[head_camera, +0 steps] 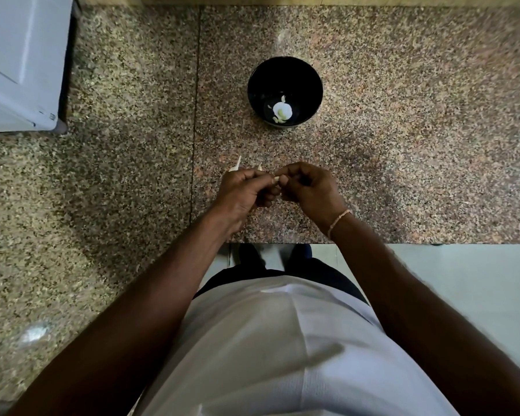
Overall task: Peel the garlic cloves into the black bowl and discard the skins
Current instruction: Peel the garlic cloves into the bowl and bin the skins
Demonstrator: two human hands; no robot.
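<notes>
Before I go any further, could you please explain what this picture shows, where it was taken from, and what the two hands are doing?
This is one picture from a wide-angle camera worn on a person's head, looking down. No machine is involved, only bare hands. The left hand and right hand meet above a speckled stone counter and pinch a small pale piece between them, probably a garlic clove. Beyond them stands a black bowl holding pale pieces. Pale skin scraps show just beyond the left hand. A white appliance sits at far left.

Speckled granite counter [403, 145] bears black bowl [258, 82], skin scraps [236, 167], white appliance [18, 70].
</notes>
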